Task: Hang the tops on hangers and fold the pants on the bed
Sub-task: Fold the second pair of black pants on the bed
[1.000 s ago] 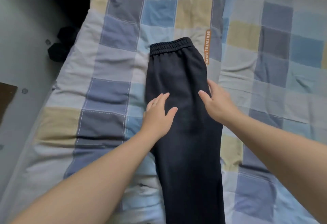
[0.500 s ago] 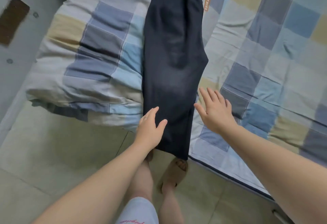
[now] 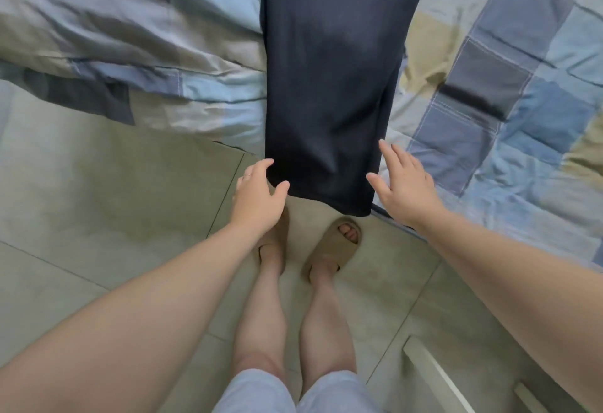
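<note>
Firstly, pants (image 3: pixel 329 86): dark, laid lengthwise on the bed, the leg hem draped over the near edge above the floor tiles (image 3: pixel 98 200).
Left hand (image 3: pixel 257 197): curved in a C at the hem's left corner, thumb and forefinger set on either side of the cloth; whether it was pinched could not be told.
Right hand (image 3: pixel 404 191): held with fingers straight and spread, just beside the hem's right edge, nothing gripped.
Hands: set apart, the hem between them.
Quilt (image 3: pixel 489 102): checked in blue, grey and tan, rumpled at the left.
Slippers (image 3: pixel 336 246): tan, worn below the hem.
</note>
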{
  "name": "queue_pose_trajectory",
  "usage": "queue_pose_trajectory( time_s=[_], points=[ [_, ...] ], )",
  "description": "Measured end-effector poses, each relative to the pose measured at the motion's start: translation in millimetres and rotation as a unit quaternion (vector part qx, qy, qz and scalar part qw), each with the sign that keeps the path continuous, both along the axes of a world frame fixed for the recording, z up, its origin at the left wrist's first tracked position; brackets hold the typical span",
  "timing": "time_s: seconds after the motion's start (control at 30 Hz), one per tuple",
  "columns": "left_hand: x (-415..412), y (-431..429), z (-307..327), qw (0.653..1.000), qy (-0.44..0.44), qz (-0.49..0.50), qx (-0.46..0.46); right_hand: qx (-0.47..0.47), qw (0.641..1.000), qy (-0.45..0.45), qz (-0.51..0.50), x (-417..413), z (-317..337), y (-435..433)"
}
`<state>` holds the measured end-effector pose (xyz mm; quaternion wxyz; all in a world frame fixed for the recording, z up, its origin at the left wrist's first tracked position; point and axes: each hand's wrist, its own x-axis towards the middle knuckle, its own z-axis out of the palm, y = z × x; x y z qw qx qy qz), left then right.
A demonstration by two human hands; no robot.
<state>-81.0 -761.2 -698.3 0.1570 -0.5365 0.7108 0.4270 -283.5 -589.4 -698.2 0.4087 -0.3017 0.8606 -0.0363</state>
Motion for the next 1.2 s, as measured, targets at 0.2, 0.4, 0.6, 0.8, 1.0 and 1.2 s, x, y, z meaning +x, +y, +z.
queue_pose_trajectory(
  time_s=[0.2, 0.4, 0.6, 0.8, 1.0, 1.2],
  points=[
    [10, -15, -53, 0.997, 0.023, 0.066, 0.039, -0.095, 0.975, -0.071, -0.191, 19, -49, -6],
    [0, -22, -75, 0.987, 0.063, 0.073, 0.125, -0.113, 0.878, -0.140, -0.443, 12, -72, -20],
    [-5, -26, -72, 0.976, 0.021, 0.070, 0.206, -0.109, 0.838, -0.239, -0.479, 1, -66, -18],
    [-5, -28, -52, 0.966, 0.007, 0.055, 0.254, -0.035, 0.826, -0.362, -0.431, 26, -46, -16],
    [6, -22, -9, 0.963, -0.016, 0.097, 0.252, -0.029, 0.817, -0.358, -0.451, 53, 1, -17],
    [31, -13, 74, 0.957, 0.008, 0.109, 0.270, -0.052, 0.814, -0.345, -0.465, 88, 86, 10]
  ],
)
